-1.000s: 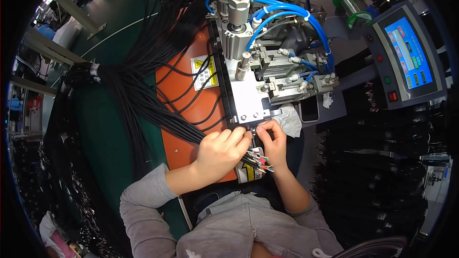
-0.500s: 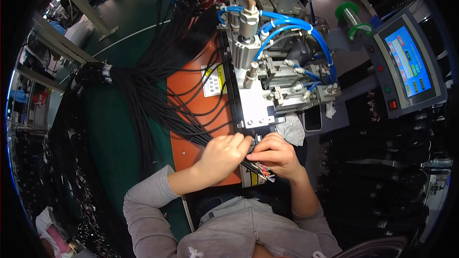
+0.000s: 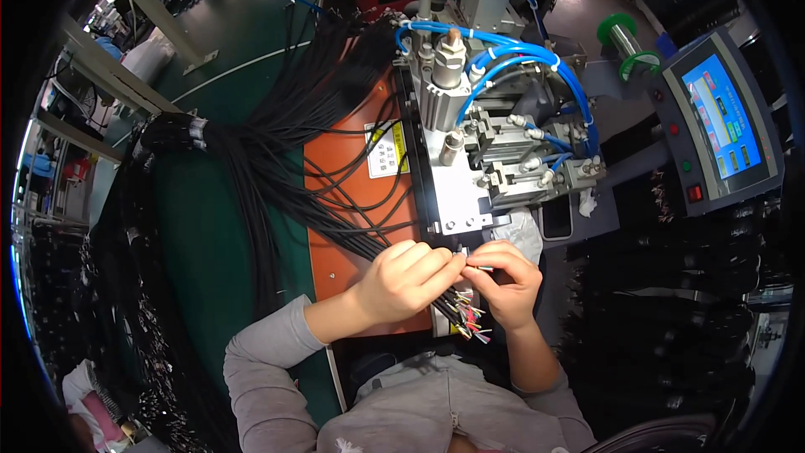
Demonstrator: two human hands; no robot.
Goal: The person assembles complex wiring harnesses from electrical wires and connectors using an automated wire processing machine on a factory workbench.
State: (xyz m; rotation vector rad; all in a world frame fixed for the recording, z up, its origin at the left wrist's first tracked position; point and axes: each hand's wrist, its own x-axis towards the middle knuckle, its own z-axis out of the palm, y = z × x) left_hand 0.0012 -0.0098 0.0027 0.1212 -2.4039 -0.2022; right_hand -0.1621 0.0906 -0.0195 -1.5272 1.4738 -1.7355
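My left hand (image 3: 408,278) and my right hand (image 3: 508,282) meet in front of a metal machine (image 3: 470,151) with blue air hoses. Between the fingertips of both hands I pinch a thin wire end (image 3: 478,268) just below the machine's white front plate (image 3: 457,201). A bundle of black cables (image 3: 335,193) fans across the orange mat (image 3: 352,226) and runs under my left hand. Their stripped ends with coloured wires (image 3: 468,319) stick out below my hands.
A touch screen panel with red and green buttons (image 3: 721,122) stands at the right. A green spool (image 3: 625,38) sits behind the machine. More black cables hang at the left over the green bench (image 3: 210,226) and fill racks at the right.
The view has shifted a little and come closer. Both hands stay together at the machine's front; the fingertips now pinch a single wire end slightly lower than before.
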